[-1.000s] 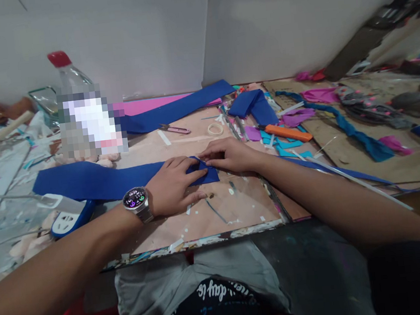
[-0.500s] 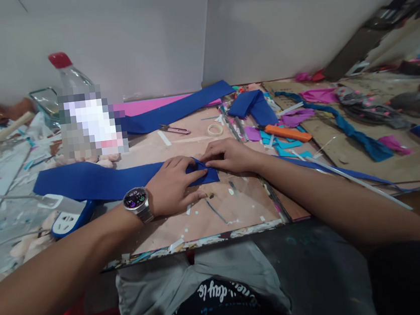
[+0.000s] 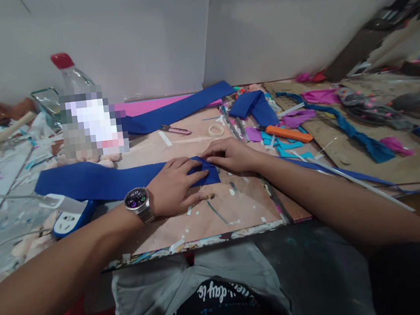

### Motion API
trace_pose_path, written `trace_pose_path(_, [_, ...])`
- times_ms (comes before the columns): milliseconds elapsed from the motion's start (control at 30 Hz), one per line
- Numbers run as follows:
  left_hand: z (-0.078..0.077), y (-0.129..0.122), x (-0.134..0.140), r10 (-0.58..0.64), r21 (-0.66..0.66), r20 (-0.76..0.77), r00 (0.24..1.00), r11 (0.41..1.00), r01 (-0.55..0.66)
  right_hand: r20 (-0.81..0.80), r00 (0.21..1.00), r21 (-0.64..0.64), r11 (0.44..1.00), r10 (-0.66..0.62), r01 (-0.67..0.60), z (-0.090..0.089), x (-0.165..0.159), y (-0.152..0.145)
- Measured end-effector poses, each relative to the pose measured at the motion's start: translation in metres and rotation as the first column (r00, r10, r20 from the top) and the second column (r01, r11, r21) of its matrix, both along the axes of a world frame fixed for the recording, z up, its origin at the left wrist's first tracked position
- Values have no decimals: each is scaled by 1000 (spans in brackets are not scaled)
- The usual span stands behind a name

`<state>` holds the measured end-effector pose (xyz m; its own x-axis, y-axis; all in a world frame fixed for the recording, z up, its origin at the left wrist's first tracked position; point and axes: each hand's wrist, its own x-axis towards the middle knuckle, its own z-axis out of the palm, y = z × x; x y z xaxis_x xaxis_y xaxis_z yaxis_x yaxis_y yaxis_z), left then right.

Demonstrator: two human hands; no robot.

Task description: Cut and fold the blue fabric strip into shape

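A wide blue fabric strip (image 3: 95, 181) lies lengthwise across the board in front of me. My left hand (image 3: 175, 185) rests flat on it near its right end, fingers stretched out and thumb apart on the board. At that same end my right hand (image 3: 228, 156) has its fingertips and thumb closed together on the strip's upper edge, where a small folded piece shows. A watch (image 3: 137, 200) is on my left wrist. Beyond the hands lie small pink-handled thread snips (image 3: 175, 129) and a tape ring (image 3: 216, 129).
At left are a red-capped bottle (image 3: 71, 72) and a blue-white power socket (image 3: 72, 218) with cables. Another blue strip (image 3: 185, 107) lies at the back. An orange utility knife (image 3: 288, 133) sits among scraps at right, near a twisted teal cloth (image 3: 363, 137).
My hands stay almost in place. Between them, the small fold at the strip's right end looks flatter. The whole view has shifted very slightly.
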<state>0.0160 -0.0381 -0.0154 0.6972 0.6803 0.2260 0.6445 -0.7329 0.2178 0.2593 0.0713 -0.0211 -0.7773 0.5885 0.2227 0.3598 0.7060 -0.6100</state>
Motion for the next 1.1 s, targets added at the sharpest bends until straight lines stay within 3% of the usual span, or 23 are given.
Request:
trace_pose_path(400, [-4, 0, 0, 25, -12, -9, 1000, 1000, -25, 29, 999, -26, 1000, -14, 14, 1, 1, 1])
trace_pose_path(1100, [-4, 2, -1, 10, -7, 8, 1000, 1000, -10, 9, 998, 12, 998, 65, -65, -1, 1, 2])
